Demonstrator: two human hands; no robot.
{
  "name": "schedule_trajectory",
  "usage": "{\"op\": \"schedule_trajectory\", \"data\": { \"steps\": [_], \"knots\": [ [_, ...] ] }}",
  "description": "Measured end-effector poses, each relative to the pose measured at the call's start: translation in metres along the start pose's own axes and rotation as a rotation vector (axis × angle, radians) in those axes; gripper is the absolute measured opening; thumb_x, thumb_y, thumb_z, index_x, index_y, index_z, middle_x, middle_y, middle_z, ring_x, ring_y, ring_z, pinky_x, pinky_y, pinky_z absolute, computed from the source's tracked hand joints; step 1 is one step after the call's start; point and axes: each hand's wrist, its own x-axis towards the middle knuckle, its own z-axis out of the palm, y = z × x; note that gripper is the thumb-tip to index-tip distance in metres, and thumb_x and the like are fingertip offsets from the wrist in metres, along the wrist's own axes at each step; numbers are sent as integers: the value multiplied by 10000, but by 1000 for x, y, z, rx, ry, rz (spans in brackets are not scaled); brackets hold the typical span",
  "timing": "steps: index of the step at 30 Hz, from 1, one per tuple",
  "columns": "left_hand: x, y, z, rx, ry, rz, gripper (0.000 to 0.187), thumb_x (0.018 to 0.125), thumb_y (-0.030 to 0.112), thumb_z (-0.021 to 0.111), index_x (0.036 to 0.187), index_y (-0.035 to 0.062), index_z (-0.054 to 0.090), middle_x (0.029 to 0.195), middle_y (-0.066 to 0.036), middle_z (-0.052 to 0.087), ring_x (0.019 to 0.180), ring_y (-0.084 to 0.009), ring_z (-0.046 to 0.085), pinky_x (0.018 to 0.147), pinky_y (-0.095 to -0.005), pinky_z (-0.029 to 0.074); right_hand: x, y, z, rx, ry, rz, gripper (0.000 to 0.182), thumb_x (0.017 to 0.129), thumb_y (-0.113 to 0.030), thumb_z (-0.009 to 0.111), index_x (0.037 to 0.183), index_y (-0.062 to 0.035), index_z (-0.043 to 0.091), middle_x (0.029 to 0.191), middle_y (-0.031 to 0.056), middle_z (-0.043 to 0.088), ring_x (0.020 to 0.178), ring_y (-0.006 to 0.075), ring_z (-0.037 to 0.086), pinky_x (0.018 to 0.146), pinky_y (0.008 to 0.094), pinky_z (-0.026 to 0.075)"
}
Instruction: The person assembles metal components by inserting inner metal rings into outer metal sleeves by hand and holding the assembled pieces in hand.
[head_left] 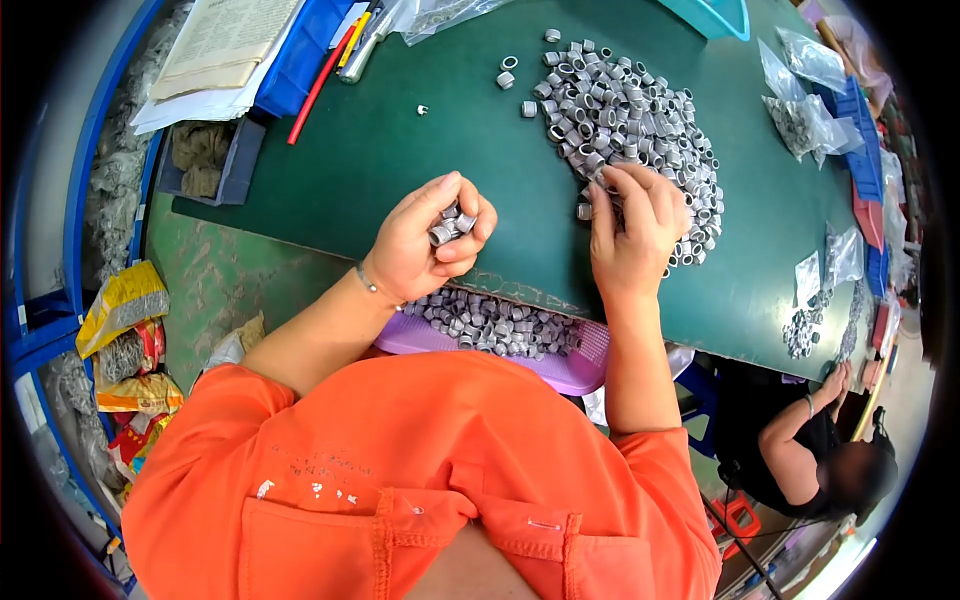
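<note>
My left hand (425,240) is cupped over the green table's near edge and holds several small grey metal rings (450,225) between thumb and fingers. My right hand (630,225) rests at the near edge of a big pile of the same grey rings (630,110) on the green table (400,170); its fingertips pinch at rings there. Below both hands, a purple tray (575,372) with more grey rings (490,322) sits at my lap.
A few loose rings (508,72) lie left of the pile. Papers (215,50), a blue box and red and yellow pens (320,85) sit far left. Clear bags of parts (805,110) lie at right. Another person's arm (810,410) works at the right edge.
</note>
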Motion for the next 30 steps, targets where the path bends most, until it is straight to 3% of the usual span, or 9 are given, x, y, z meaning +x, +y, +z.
{"op": "schedule_trajectory", "data": {
  "steps": [3, 5, 8, 12, 13, 16, 18, 22, 30],
  "knots": [
    [0, 0, -1, -27, 6, -23, 180, 929, 203, 386, 921, 63, 498, 811, -105, 512, 456, -33, 312, 364, -150, 249, -11, -18, 2, 416, 16, 179, 235, 675, 42, 658, 879, -37, 573, 843, 62, 593, 741, 184, 550, 670, 283, 418],
    [0, 1, 1, 0, 31, -36, 175, 924, 185, 392, 965, 56, 504, 817, -108, 515, 459, -34, 318, 366, -149, 251, -19, -25, 11, 673, 80, 298, 279, 693, 77, 646, 931, -27, 544, 859, 63, 588, 749, 134, 539, 646, 241, 435],
    [0, 2, 1, 29, 36, -63, 271, 929, 193, 362, 1094, 20, 489, 859, -130, 535, 468, -42, 345, 370, -148, 268, -16, -39, 15, 890, 182, 335, 294, 689, 64, 665, 937, -22, 533, 876, 66, 580, 749, 140, 537, 645, 241, 434],
    [2, 1, 4, 75, -24, -38, 401, 946, 282, 285, 1146, -24, 450, 907, -170, 551, 475, -65, 381, 363, -157, 292, -9, -48, -1, 598, -147, 73, 455, 621, 41, 711, 1035, -19, 530, 993, 119, 564, 867, 246, 557, 720, 301, 445],
    [2, 1, 5, 98, -7, -42, 383, 946, 275, 295, 1131, -19, 459, 901, -170, 550, 477, -64, 383, 362, -157, 294, -9, -46, 1, 521, -118, -17, 532, 601, -36, 738, 1085, -15, 520, 1030, 133, 557, 937, 292, 538, 788, 339, 426],
    [1, 0, 1, 90, 6, -65, 334, 945, 259, 322, 1078, 1, 486, 867, -149, 538, 476, -57, 373, 362, -157, 283, -2, -24, -11, -105, -178, 110, 508, 738, -211, 655, 1194, -71, 481, 1235, 155, 443, 1170, 319, 392, 954, 483, 260],
    [0, -1, -2, -16, -2, -62, 305, 945, 254, 337, 1046, 15, 498, 833, -117, 521, 473, -50, 353, 368, -156, 267, -4, -5, -4, -218, -255, 232, 498, 785, -264, 604, 1237, -112, 458, 1317, 154, 362, 1246, 340, 287, 979, 532, 180],
    [1, 2, 2, -11, 12, -79, 366, 945, 255, 310, 1163, 1, 458, 840, -100, 528, 474, -37, 334, 378, -158, 268, -12, -11, -2, -269, -303, 186, 402, 801, -272, 580, 1179, -148, 521, 1338, 145, 343, 1231, 337, 292, 971, 526, 192],
    [2, 2, 0, -78, 1, -72, 334, 881, 125, 317, 1168, 16, 449, 868, -157, 541, 461, -66, 352, 375, -173, 284, -18, -17, 1, -233, -286, 137, 344, 779, -241, 604, 1112, -158, 577, 1340, 108, 361, 1174, 318, 336, 955, 483, 211]
  ]
}}
